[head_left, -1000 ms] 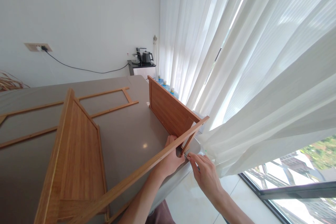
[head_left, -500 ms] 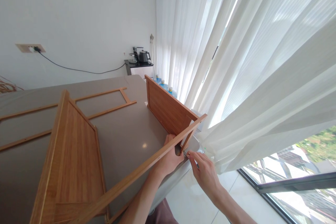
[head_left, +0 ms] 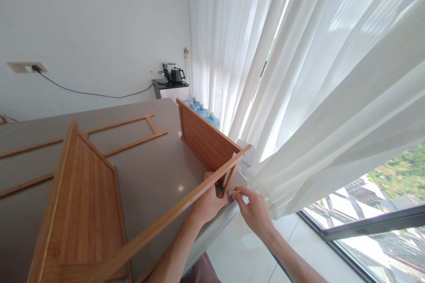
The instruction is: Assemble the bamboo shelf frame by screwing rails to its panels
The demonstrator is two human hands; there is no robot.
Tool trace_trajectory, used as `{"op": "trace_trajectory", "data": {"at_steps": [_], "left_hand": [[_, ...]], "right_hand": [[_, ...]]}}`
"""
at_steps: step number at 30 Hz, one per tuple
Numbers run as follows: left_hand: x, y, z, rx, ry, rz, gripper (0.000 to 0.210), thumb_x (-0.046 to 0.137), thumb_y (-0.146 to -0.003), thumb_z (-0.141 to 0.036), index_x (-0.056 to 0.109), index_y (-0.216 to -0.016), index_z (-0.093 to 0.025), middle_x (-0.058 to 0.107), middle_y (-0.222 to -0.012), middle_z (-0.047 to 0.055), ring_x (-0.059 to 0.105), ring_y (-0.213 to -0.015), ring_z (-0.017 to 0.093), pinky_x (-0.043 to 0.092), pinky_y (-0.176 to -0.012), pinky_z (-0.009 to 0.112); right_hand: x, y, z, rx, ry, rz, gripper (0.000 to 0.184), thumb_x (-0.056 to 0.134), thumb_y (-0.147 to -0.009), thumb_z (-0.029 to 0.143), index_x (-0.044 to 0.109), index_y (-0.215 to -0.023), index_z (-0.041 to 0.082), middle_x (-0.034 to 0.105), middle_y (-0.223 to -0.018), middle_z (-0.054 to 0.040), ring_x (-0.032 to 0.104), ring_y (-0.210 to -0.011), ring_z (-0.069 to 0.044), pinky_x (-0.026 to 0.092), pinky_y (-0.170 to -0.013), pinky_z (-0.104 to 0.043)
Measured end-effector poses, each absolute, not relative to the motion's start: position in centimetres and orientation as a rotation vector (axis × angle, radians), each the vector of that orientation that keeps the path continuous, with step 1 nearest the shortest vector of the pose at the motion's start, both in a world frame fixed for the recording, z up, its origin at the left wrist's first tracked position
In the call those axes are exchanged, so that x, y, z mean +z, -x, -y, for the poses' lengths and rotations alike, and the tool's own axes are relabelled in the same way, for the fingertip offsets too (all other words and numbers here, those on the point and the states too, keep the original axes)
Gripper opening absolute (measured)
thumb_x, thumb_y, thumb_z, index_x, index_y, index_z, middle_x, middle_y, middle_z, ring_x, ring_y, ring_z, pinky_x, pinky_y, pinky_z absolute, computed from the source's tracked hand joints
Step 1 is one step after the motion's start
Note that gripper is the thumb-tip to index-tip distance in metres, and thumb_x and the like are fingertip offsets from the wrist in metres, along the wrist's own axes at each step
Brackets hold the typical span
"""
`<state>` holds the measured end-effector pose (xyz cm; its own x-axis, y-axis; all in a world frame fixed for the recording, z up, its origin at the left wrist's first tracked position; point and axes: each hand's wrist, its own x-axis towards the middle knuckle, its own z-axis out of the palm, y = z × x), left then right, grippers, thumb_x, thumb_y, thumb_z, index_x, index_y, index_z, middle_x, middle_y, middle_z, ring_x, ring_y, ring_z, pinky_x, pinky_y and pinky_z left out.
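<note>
A wooden shelf frame lies on its side on the table (head_left: 149, 177), its two slatted panels standing on edge. My left hand (head_left: 209, 203) reaches under the long side rail (head_left: 179, 208) and is closed round the frame's near right corner, beside the right panel (head_left: 207, 135). Just outside that corner, my right hand (head_left: 254, 210) pinches a small, thin metal tool, apparently a hex key (head_left: 230, 193), pointing at the wood. Its tip is too small to make out. The left panel (head_left: 89, 203) stands nearer to me.
A separate ladder-like wooden frame (head_left: 133, 143) lies flat at the back left. Beyond the table stand a black kettle (head_left: 177, 75) on a small cabinet and several blue water bottles (head_left: 211, 120). White curtains (head_left: 299, 97) hang along the window on the right.
The view has shifted slightly, so the scene sits a little further left. Both hands keep their places at the frame's corner; the right fingers have turned slightly around the small tool.
</note>
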<state>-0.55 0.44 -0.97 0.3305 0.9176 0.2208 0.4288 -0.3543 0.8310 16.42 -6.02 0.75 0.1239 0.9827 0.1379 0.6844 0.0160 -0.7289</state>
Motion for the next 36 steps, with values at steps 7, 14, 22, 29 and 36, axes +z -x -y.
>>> {"op": "trace_trajectory", "data": {"at_steps": [7,14,22,29,36], "left_hand": [[-1.2,0.5,-0.6,0.953,-1.941,-1.188,0.037,0.066,-0.071,-0.020,0.046,-0.102,-0.022,0.054,-0.102,0.003,0.057,-0.096,0.020,0.048,-0.089,0.037],[-1.2,0.6,-0.6,0.967,-1.947,-1.182,0.039,0.067,-0.071,-0.019,0.046,-0.103,-0.021,0.055,-0.102,0.004,0.058,-0.097,0.020,0.048,-0.089,0.036],[-1.2,0.6,-0.6,0.967,-1.956,-1.169,0.038,0.068,-0.072,-0.019,0.049,-0.105,-0.021,0.055,-0.104,0.005,0.058,-0.098,0.021,0.048,-0.090,0.038],[-1.8,0.6,-0.8,0.968,-1.932,-1.179,0.041,0.069,-0.070,-0.018,0.048,-0.105,-0.021,0.056,-0.103,0.004,0.059,-0.097,0.021,0.049,-0.088,0.038],[-1.6,0.6,-0.7,0.957,-1.915,-1.181,0.038,0.069,-0.071,-0.020,0.047,-0.102,-0.021,0.055,-0.102,0.004,0.059,-0.096,0.021,0.049,-0.088,0.038]], "right_hand": [[1.1,-17.1,5.1,0.943,1.790,1.377,0.035,0.049,-0.091,0.049,0.063,-0.079,0.020,0.076,-0.077,-0.0032,0.064,-0.056,-0.016,0.046,-0.051,-0.025],[0.3,-16.5,4.8,0.952,1.773,1.304,0.028,0.050,-0.089,0.043,0.061,-0.079,0.019,0.076,-0.077,-0.0041,0.063,-0.057,-0.016,0.044,-0.051,-0.025],[-1.2,-16.6,5.8,0.604,1.740,1.480,0.027,0.045,-0.098,0.043,0.059,-0.089,0.022,0.072,-0.077,-0.0021,0.061,-0.062,-0.017,0.045,-0.059,-0.029],[-2.4,-16.1,6.9,0.262,1.556,1.769,0.022,0.039,-0.103,0.031,0.057,-0.095,0.023,0.066,-0.088,-0.0045,0.059,-0.082,-0.020,0.046,-0.074,-0.033],[-2.5,-16.5,6.6,-0.017,1.499,1.906,0.017,0.042,-0.103,0.022,0.058,-0.098,0.021,0.067,-0.086,-0.0043,0.061,-0.078,-0.018,0.043,-0.073,-0.032]]}}
